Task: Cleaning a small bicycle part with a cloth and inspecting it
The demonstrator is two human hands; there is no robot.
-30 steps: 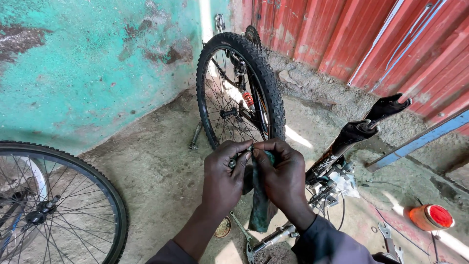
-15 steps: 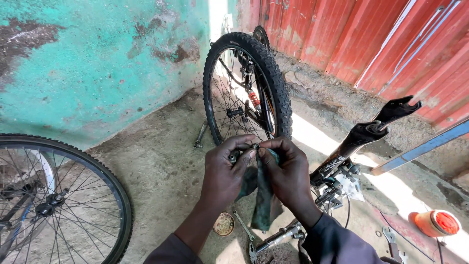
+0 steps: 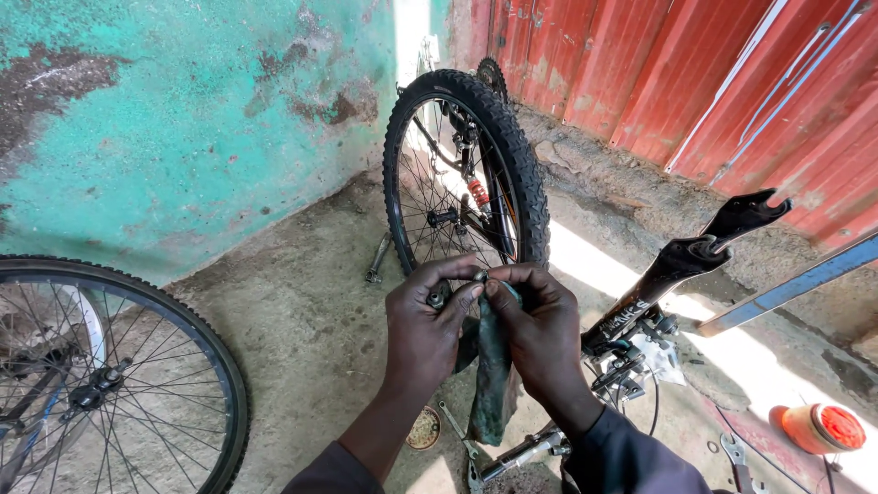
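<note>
Greasy dark rag (image 3: 494,384) hangs from the right hand (image 3: 540,338), pinched closed against a small metal axle part (image 3: 437,297); left hand (image 3: 425,329) grips that part at chest height, clear of the concrete floor (image 3: 302,320); beyond, an upturned bicycle's rear wheel (image 3: 466,174) stands by the turquoise wall (image 3: 183,119).

left hand (image 3: 425,325), right hand (image 3: 540,329), fingertips pinched together

Past your grip you've got an upright black knobby bicycle wheel (image 3: 466,174), a second spoked wheel (image 3: 110,375) far left, a black fork (image 3: 681,265) right, and an orange round tin (image 3: 820,427) far right.
</note>
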